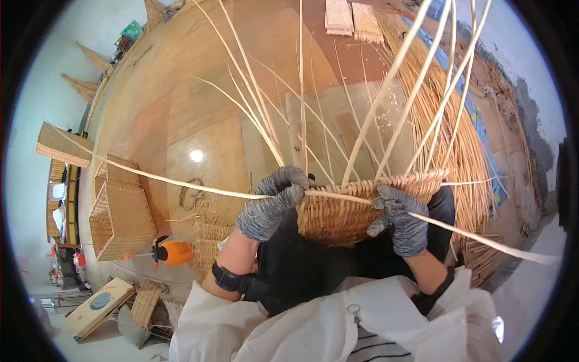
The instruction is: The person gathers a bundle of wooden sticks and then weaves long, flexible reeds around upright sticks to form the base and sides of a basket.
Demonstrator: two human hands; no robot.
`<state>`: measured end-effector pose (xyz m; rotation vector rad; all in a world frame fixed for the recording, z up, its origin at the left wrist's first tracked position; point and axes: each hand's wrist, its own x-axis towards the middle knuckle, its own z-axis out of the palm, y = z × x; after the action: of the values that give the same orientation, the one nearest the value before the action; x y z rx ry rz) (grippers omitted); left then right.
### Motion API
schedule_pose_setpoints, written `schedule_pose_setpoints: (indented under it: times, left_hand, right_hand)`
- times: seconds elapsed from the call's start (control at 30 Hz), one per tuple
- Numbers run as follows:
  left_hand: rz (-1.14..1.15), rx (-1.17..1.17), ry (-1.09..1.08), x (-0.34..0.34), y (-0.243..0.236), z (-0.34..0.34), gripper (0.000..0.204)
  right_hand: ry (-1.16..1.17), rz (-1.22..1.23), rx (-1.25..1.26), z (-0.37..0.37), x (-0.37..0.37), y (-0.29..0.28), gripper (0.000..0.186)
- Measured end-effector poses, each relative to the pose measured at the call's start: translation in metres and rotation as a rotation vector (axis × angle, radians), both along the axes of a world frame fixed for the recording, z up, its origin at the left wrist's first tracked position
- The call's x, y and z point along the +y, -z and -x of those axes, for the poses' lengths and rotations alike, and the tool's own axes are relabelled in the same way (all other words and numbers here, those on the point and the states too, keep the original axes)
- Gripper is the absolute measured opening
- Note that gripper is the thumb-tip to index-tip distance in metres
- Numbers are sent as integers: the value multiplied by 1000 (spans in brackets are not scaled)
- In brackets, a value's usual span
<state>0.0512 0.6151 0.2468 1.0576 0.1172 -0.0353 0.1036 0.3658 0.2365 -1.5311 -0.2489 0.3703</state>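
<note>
A partly woven wicker basket (338, 220) rests on my lap, with several long pale stakes (365, 130) rising from its far edge. Across its near edge runs a long peeled willow rod (175, 179), reaching far out to both sides. My left hand (271, 204), in a grey knit glove, is closed around the rod at the basket's left corner. Gloved in the same way, my right hand (399, 220) grips the rod near the right side of the woven wall. The palms and part of the fingertips are hidden.
A big heap of willow rods (467, 163) lies on the right. On the left are woven baskets (123, 220) and an orange spray bottle (176, 251). Two woven mats (339, 17) lie at the back. Thin offcuts (214, 211) litter the floor.
</note>
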Motion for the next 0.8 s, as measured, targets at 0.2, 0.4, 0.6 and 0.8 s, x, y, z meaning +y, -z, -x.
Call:
schedule_pose_setpoints:
  times: [0.2,0.4,0.6,0.8]
  left_hand:
    - [-405,113,100,-4,-49,2,17]
    - [-632,121,-26,-15,-43,-3,20]
    - [-507,189,-4,-16,-47,-5,21]
    - [-488,195,-23,-18,-46,-3,21]
  right_hand:
    - [-32,-268,317,-11,4,-6,34]
    - [230,-430,501,4,26,-22,31]
    - [417,-346,398,21,70,-46,38]
    - [593,-88,11,23,85,-21,41]
